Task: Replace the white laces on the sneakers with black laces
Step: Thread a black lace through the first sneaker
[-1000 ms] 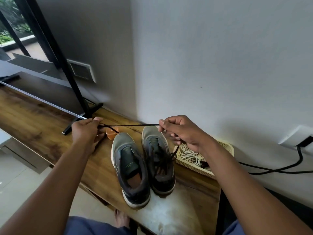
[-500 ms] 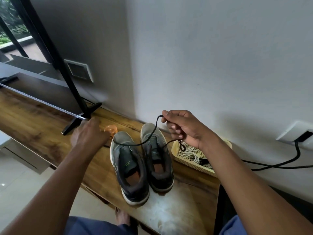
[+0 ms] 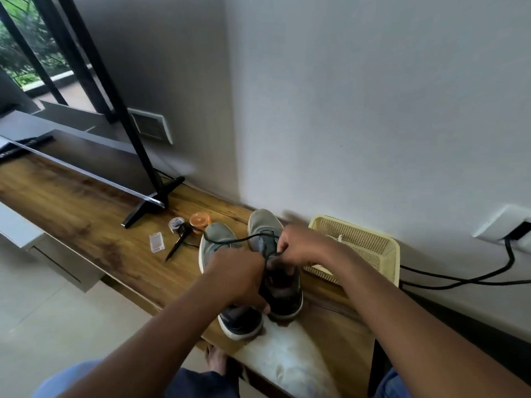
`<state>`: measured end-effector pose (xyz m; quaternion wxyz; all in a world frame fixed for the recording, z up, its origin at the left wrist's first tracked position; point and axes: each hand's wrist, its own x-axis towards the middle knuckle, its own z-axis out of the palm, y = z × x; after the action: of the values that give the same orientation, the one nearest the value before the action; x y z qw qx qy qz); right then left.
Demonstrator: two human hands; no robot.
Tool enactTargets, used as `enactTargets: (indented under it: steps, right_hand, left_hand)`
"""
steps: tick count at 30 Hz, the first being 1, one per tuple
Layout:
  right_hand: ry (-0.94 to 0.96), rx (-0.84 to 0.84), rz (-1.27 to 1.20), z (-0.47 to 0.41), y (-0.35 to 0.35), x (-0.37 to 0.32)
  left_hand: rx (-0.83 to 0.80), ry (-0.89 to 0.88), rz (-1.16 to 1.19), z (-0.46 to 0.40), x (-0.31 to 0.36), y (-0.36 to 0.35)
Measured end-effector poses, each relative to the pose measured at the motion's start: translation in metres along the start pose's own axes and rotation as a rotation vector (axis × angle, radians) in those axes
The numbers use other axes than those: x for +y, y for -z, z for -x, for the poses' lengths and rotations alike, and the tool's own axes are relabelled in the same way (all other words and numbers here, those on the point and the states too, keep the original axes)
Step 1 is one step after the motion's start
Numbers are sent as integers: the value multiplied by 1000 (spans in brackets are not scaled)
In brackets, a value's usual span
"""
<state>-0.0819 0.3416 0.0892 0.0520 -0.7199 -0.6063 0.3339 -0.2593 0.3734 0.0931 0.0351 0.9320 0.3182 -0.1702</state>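
Two grey sneakers stand side by side on the wooden shelf (image 3: 86, 225), toes to the wall. My left hand (image 3: 240, 275) lies over the left sneaker (image 3: 218, 239) and grips the black lace (image 3: 230, 241) at the right sneaker's (image 3: 265, 225) tongue. A loose loop of that lace runs across the left sneaker's toe. My right hand (image 3: 301, 245), blurred, pinches the lace above the right sneaker's eyelets. The right sneaker's opening is partly hidden by both hands.
A cream mesh basket (image 3: 373, 248) stands right of the sneakers by the wall. Left of them lie an orange lid (image 3: 199, 220), a small round tin (image 3: 175, 224), a black pen (image 3: 178, 245) and a clear plastic case (image 3: 157, 242). A TV stand foot (image 3: 152, 202) is further left. Black cables (image 3: 459, 278) trail right.
Both hands have come down from holding the lace stretched above the shoes to the right sneaker's tongue. My left hand moved right across the left sneaker, uncovering the small items.
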Motion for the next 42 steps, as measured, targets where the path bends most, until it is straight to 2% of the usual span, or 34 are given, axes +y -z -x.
enactTargets:
  steps: [4,9,12,16,22,35,37,40,42]
  right_hand:
    - [32,-34,280,3,-12,-10]
    - [81,-80,358,11,-23,-14]
    - [110,-45,400,16,-27,-15]
    - [129,-58,353,22,-28,-19]
    - [162,-206,240,38,-37,-28]
    - [135,-358,180,39,-40,-42]
    - [146,-283,111,39,-28,-41]
    - [182,-33,-128,43,-9,-45]
    - [224,106,-410,51,3,-51]
  left_hand:
    - [-6,26,9,0,-6,-2]
    - [-117,22,-32,7,-13,-3]
    - [-160,26,-24,7,-14,-4]
    - [-121,80,-34,1,-17,-5]
    - [-11,192,-33,-3,-29,2]
    - [31,320,77,-6,-48,6]
    - [171,277,211,-6,-44,7]
    - [437,83,816,3,-25,16]
    - [496,8,1101,18,-10,24]
